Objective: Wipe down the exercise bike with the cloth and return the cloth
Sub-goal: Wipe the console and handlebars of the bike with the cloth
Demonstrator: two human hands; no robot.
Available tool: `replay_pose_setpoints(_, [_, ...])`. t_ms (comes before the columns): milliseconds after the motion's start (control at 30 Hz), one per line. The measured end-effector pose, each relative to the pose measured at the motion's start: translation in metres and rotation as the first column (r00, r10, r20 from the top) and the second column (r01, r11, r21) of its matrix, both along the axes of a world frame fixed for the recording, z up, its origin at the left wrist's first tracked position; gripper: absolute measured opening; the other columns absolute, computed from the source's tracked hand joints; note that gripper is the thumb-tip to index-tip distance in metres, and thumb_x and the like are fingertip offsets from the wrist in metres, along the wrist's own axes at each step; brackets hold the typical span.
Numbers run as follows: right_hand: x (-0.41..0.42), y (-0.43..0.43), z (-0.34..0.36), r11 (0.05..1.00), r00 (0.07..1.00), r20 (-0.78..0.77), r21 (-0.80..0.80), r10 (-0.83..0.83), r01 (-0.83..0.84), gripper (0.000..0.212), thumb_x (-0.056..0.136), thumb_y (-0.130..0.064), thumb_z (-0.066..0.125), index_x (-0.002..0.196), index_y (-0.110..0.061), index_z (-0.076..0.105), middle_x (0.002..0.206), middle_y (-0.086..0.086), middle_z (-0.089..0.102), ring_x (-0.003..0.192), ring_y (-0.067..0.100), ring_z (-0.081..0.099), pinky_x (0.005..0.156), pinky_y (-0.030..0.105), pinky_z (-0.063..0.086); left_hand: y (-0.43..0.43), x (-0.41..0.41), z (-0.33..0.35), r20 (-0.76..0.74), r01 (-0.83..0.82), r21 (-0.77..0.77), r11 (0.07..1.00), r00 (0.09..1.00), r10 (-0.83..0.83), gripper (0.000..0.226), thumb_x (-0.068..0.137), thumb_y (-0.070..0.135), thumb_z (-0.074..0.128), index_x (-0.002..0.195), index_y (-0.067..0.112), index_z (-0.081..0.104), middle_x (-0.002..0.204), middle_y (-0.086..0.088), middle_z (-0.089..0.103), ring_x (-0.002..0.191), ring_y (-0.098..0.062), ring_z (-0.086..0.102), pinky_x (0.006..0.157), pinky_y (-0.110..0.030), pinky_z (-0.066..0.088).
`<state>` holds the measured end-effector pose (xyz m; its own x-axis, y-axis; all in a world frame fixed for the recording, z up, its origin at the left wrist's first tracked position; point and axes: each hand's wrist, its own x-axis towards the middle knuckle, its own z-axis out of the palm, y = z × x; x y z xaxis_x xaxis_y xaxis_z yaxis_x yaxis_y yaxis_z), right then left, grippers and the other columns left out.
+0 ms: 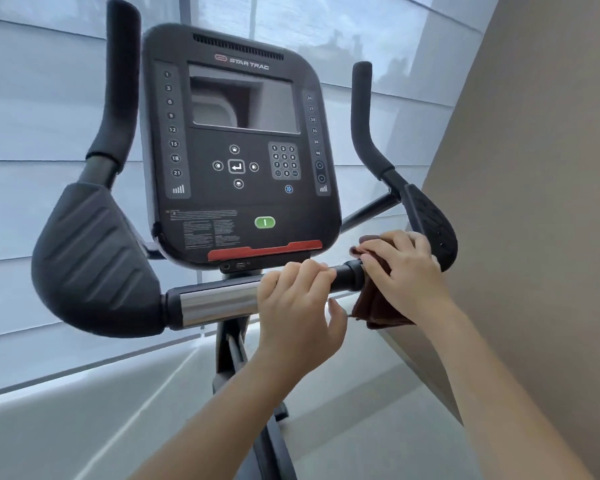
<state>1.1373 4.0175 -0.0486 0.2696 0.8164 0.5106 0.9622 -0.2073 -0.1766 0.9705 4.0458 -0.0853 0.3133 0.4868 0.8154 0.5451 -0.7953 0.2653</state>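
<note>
The exercise bike's black console (239, 147) faces me, with a chrome and black handlebar (219, 303) running across below it. My left hand (298, 313) grips the bar just right of the chrome section, fingers curled over the top. My right hand (406, 268) holds a dark brown cloth (374, 306) wrapped round the bar's right part, next to the right elbow pad (430, 223). The cloth's loose end hangs below the bar.
A large black elbow pad (94, 258) sits at the bar's left end. Upright grips rise at left (122, 81) and right (361, 116). A beige wall (534, 202) stands close on the right. Window blinds (32, 133) fill the background. The bike's post (229, 355) drops to the floor.
</note>
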Motion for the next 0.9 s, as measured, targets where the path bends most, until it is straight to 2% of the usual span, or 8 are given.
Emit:
replay_pose_setpoints(100, [-0.014, -0.003, -0.002, 0.999, 0.999, 0.027, 0.006, -0.032, 0.032, 0.030, 0.093, -0.032, 0.044, 0.119, -0.026, 0.058, 0.128, 0.005, 0.049, 0.118, 0.029, 0.033, 0.095, 0.052, 0.038, -0.006, -0.020, 0.001, -0.046, 0.171, -0.104, 0.980, 0.983, -0.177, 0.027, 0.066, 0.020, 0.060, 0.091, 0.013, 0.065, 0.103, 0.001, 0.066, 0.098, -0.018, 0.057, 0.092, -0.023, 0.027])
replay_pose_setpoints(200, [-0.031, -0.007, -0.001, 0.999, 1.000, 0.001, 0.032, -0.022, 0.022, 0.031, 0.090, -0.027, 0.052, 0.120, -0.024, 0.058, 0.125, 0.008, 0.050, 0.116, 0.032, 0.034, 0.094, 0.051, 0.043, -0.013, -0.042, 0.000, 0.060, 0.319, -0.186, 0.929, 0.948, -0.313, 0.026, 0.069, 0.015, 0.059, 0.094, 0.012, 0.064, 0.108, 0.000, 0.064, 0.105, -0.013, 0.050, 0.101, -0.019, 0.022])
replay_pose_setpoints(300, [-0.051, -0.012, -0.003, 0.997, 1.000, 0.007, 0.073, 0.027, -0.028, 0.033, 0.083, -0.023, 0.062, 0.116, -0.024, 0.061, 0.122, 0.006, 0.052, 0.114, 0.029, 0.036, 0.088, 0.039, 0.044, -0.020, -0.057, -0.006, 0.105, 0.376, -0.213, 0.902, 0.926, -0.362, 0.023, 0.073, 0.012, 0.057, 0.094, 0.013, 0.064, 0.108, 0.000, 0.064, 0.107, -0.013, 0.050, 0.098, -0.027, 0.032])
replay_pose_setpoints(400, [-0.075, -0.020, -0.006, 0.990, 0.999, -0.036, 0.135, 0.033, -0.028, 0.035, 0.078, -0.017, 0.068, 0.112, -0.023, 0.065, 0.120, 0.004, 0.053, 0.112, 0.026, 0.038, 0.089, 0.031, 0.042, -0.020, -0.076, -0.012, 0.078, 0.424, -0.245, 0.872, 0.905, -0.418, 0.024, 0.074, 0.011, 0.057, 0.097, 0.013, 0.064, 0.111, -0.002, 0.063, 0.108, -0.019, 0.055, 0.095, -0.029, 0.034])
replay_pose_setpoints(600, [-0.113, -0.057, -0.025, 0.956, 0.968, -0.249, 0.277, -0.024, 0.095, 0.035, 0.079, -0.014, 0.068, 0.112, -0.025, 0.066, 0.113, -0.001, 0.053, 0.107, 0.019, 0.045, 0.092, 0.023, 0.041, -0.014, -0.106, -0.021, 0.068, 0.474, -0.275, 0.837, 0.877, -0.475, 0.028, 0.075, 0.002, 0.065, 0.102, 0.009, 0.063, 0.114, -0.006, 0.061, 0.110, -0.022, 0.052, 0.093, -0.028, 0.034])
replay_pose_setpoints(733, [-0.138, -0.095, -0.049, 0.949, 0.959, -0.257, 0.252, -0.121, 0.187, 0.035, 0.077, -0.013, 0.068, 0.108, -0.029, 0.067, 0.109, -0.009, 0.051, 0.104, 0.016, 0.047, 0.087, 0.008, 0.032, -0.027, -0.122, -0.036, 0.059, 0.528, -0.255, 0.810, 0.845, -0.532, 0.027, 0.076, 0.002, 0.063, 0.102, 0.007, 0.062, 0.112, -0.010, 0.061, 0.107, -0.028, 0.054, 0.093, -0.034, 0.033])
replay_pose_setpoints(800, [-0.151, -0.115, -0.058, 0.935, 0.934, -0.323, 0.259, -0.154, 0.244, 0.035, 0.077, -0.013, 0.068, 0.107, -0.031, 0.067, 0.108, -0.009, 0.053, 0.104, 0.016, 0.049, 0.089, 0.006, 0.033, -0.039, -0.126, -0.044, 0.074, 0.582, -0.278, 0.764, 0.806, -0.588, 0.026, 0.077, 0.007, 0.056, 0.102, 0.006, 0.061, 0.112, -0.010, 0.060, 0.107, -0.028, 0.054, 0.092, -0.035, 0.035])
replay_pose_setpoints(900, [-0.169, -0.148, -0.067, 0.910, 0.883, -0.426, 0.256, -0.196, 0.326, 0.036, 0.077, -0.011, 0.067, 0.106, -0.033, 0.067, 0.108, -0.008, 0.054, 0.107, 0.017, 0.052, 0.092, 0.016, 0.038, -0.058, -0.131, -0.056, 0.071, 0.644, -0.323, 0.694, 0.747, -0.661, 0.027, 0.077, 0.010, 0.052, 0.103, 0.006, 0.061, 0.112, -0.010, 0.060, 0.107, -0.027, 0.054, 0.092, -0.036, 0.036])
